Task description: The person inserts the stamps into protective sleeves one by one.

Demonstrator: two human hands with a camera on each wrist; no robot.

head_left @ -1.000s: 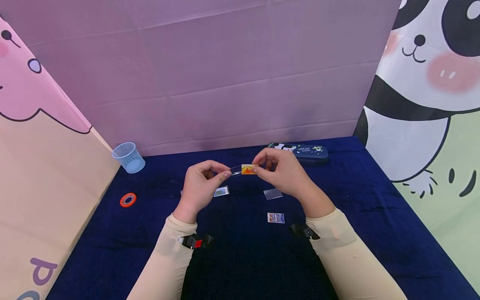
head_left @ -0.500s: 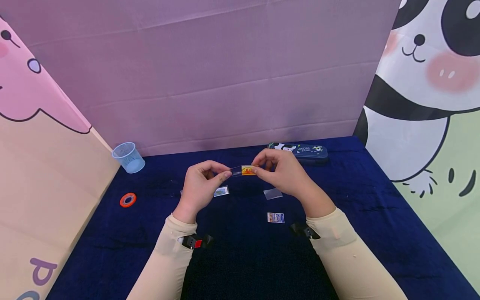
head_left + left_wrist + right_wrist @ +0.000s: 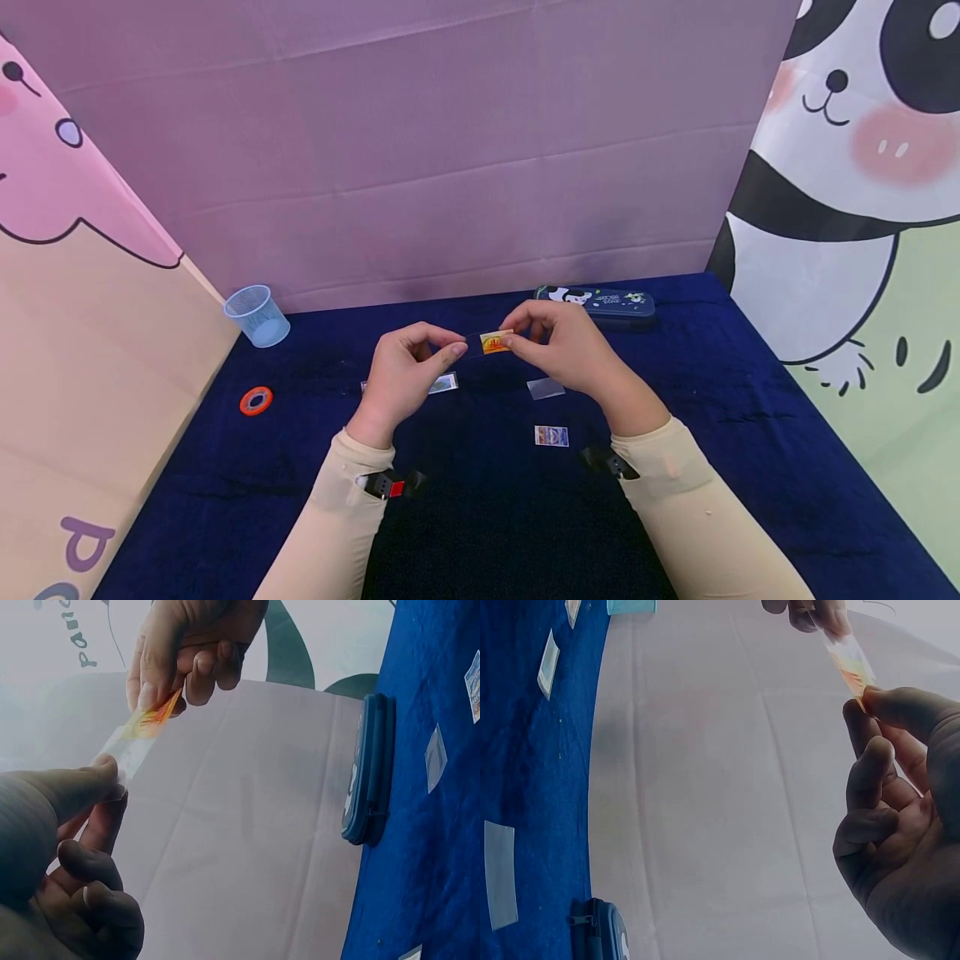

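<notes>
Above the table, both hands hold a small yellow-and-orange card and a clear plastic sleeve between them. My left hand pinches the clear sleeve between thumb and forefinger. The yellow-and-orange card is pinched at its right end by my right hand, thumb in front. In the left wrist view the card's other end overlaps the sleeve; I cannot tell how far inside it lies. Under the left hand, partly hidden by it, a picture card in a clear sleeve lies on the cloth.
An empty-looking sleeve and a blue printed card lie on the dark blue cloth. At the back stands a blue pencil case. Left are a light blue mesh cup and an orange ring-shaped roll.
The card has shifted slightly left and tilted, its left end lower. The left fingers have moved a little to the right, narrowing the gap. Both hands keep their pinch.
</notes>
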